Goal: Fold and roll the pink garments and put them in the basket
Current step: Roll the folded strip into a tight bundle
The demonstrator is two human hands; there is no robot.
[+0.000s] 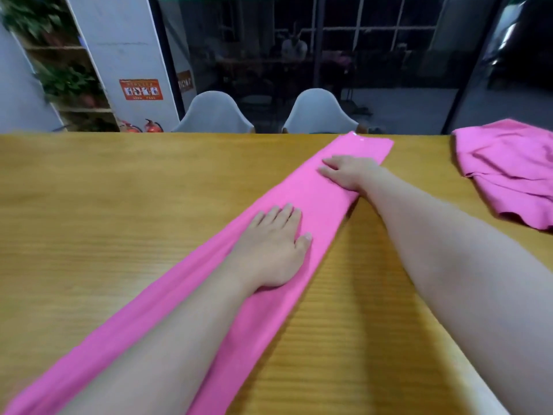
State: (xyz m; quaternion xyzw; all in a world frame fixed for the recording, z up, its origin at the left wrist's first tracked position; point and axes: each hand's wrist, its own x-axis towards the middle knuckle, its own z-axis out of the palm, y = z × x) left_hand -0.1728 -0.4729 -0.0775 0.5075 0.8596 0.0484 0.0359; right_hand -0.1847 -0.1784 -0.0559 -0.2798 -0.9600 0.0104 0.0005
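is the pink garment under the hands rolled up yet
Not rolled: the long pink garment lies flat as a folded strip on the wooden table.

one head-worn view, looking forward and down

a single wide-angle camera sits on the person's head, close above the near edge of the wooden table (89,220). it faces forward and downward along both forearms, which enter from the bottom of the frame. the tabletop fills the lower two thirds; beyond its far edge the view reaches two white chairs (212,115) and a dark glass wall (329,55). straight lines bow toward the frame's edges.
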